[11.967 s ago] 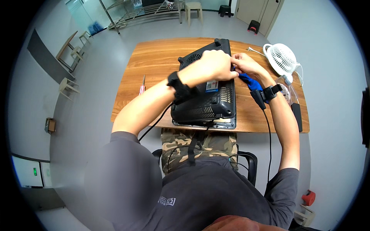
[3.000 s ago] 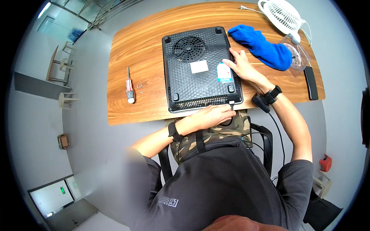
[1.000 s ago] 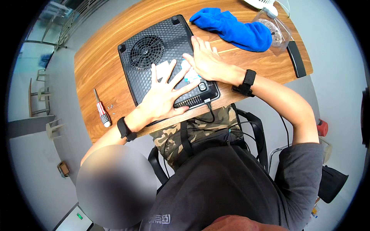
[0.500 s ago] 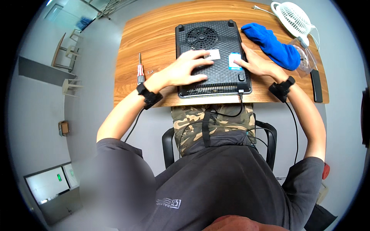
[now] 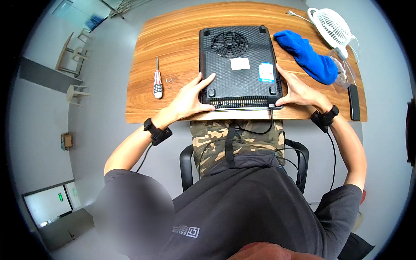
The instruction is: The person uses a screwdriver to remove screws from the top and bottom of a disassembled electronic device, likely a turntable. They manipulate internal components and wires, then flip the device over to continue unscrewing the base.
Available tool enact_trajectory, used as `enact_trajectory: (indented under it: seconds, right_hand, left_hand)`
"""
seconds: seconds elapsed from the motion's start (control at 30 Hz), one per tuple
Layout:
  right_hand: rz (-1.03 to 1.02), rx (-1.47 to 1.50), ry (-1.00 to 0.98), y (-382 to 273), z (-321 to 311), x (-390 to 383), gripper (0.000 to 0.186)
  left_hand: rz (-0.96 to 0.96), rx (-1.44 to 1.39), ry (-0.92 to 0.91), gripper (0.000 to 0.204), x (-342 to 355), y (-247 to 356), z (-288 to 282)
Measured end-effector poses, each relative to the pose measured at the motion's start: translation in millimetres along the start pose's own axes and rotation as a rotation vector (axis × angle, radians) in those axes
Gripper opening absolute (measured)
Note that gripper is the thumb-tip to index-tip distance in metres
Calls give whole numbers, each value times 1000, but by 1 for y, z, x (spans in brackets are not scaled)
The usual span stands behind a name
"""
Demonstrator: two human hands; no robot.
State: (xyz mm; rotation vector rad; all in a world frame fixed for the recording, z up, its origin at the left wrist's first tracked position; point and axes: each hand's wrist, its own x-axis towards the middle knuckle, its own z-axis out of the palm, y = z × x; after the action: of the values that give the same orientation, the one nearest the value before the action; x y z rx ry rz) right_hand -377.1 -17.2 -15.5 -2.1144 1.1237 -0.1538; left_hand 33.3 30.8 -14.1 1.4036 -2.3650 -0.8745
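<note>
A black appliance with a round fan grille, which looks like an induction cooker [image 5: 238,80], lies underside up near the table's front edge. My left hand [image 5: 189,99] grips its near left corner, thumb along the front edge, one finger over the top and the others at the side. At the near right corner, my right hand [image 5: 299,90] holds the right side, thumb by the cord plug [image 5: 271,105]. Fingertips on both sides are partly hidden. Left of the cooker lies a red-and-white handled screwdriver [image 5: 157,80], with a few small screws [image 5: 169,80] beside it.
A blue cloth [image 5: 307,56] lies right of the cooker, next to a clear plastic bag [image 5: 344,71]. Beyond stands a white fan [image 5: 330,27]. A long black object [image 5: 354,102] rests by the right edge of the wooden table [image 5: 173,34]. The black cord [image 5: 260,130] hangs over the front edge.
My left hand has slid off the cooker's underside to its near left corner. My right hand has moved back from the label to the near right corner, its thumb now at the front.
</note>
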Motion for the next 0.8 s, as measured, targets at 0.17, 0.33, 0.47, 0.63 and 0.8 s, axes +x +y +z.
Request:
enact_trajectory:
  seconds: [0.17,0.33,0.47,0.63,0.8]
  right_hand:
    - [-51,129,56,-5,1,0,133]
    - [-60,99,30,-7,0,4,132]
    - [-59,-10,16,-3,5,0,136]
    - [-32,-21,-2,4,5,-1,137]
    - [15,-74,-127,-13,-19,0,134]
  left_hand:
    - [-21,-60,14,105,5,0,-1]
    - [-8,30,31,110,6,4,-2]
    - [9,79,28,110,3,4,-1]
    - [83,157,10,104,-3,3,-5]
    - [83,125,107,71,-17,-16,-32]
